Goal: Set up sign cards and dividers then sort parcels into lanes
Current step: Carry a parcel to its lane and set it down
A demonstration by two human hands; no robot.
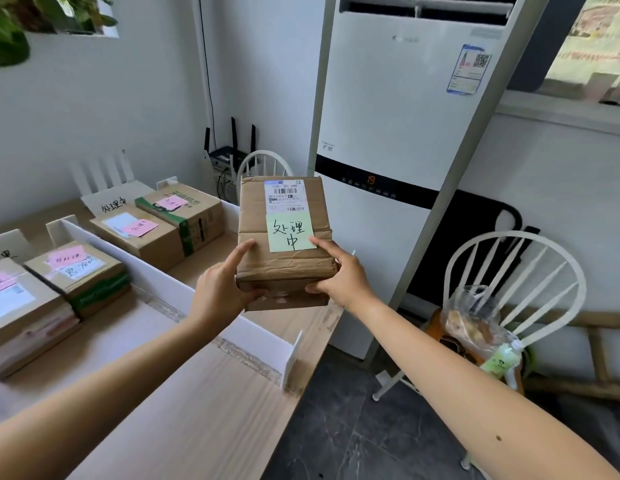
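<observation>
Parcel (284,271) in brown cardboard hangs at the middle of the frame, held clear of the bench (197,393) and above its right-hand edge. Left grip (220,289) is closed round the near left corner, one finger laid up along the top face. Right grip (343,275) is closed round the near right corner, a fingertip touching the lower edge of the green note (290,233).

Both clasp only the near end, which leaves the note and the shipping label (285,195) uncovered. The top face is tipped toward the camera, most likely so the writing can be read before a lane is chosen.

The note's characters match those on the white sign card (113,202) at the left of the frame, standing at the far end of a lane that holds two parcels with pink notes (139,233). A long white divider (263,337) runs diagonally below the arms, fencing that lane from the one at far left, where more boxes (76,271) lie. By my judgement this one belongs in the sign card's lane, in front of those two.
</observation>
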